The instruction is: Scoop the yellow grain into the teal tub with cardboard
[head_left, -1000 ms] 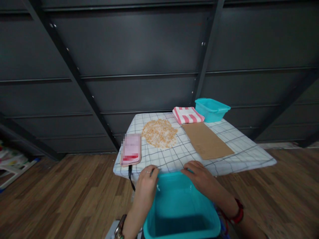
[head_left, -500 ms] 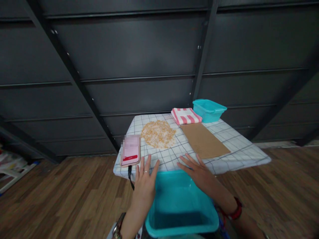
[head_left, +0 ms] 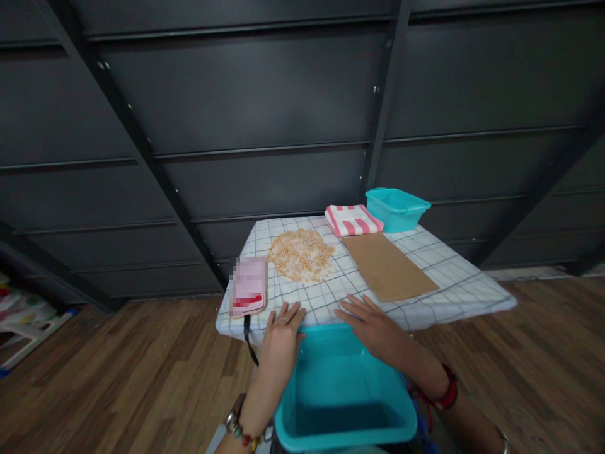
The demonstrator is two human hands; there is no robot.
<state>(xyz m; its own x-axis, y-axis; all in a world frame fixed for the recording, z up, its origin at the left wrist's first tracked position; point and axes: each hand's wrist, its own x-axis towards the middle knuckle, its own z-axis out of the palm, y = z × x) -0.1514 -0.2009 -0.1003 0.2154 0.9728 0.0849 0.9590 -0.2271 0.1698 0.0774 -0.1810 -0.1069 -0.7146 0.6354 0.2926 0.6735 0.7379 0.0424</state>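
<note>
A large turquoise tub [head_left: 343,403] sits right in front of me, its far rim against the near edge of a small table with a checked cloth [head_left: 449,277]. My left hand [head_left: 281,337] lies at the tub's far left corner, fingers stretched onto the cloth. My right hand [head_left: 371,325] rests flat at the far right of the rim, fingers spread on the cloth. Neither hand holds anything. A pile of yellow grains [head_left: 301,253] lies on the cloth beyond my hands.
A pink phone [head_left: 248,285] with a black strap lies at the table's near left corner. A brown cardboard sheet [head_left: 387,266], a folded pink-striped towel [head_left: 352,219] and a small turquoise tub [head_left: 397,209] sit further back. Dark metal panels stand behind; wooden floor lies all around.
My hands, curled over the tub's far rim a second ago, opened and spread flat onto the cloth, then my left fingers drew slightly together. The tub stays in place.
</note>
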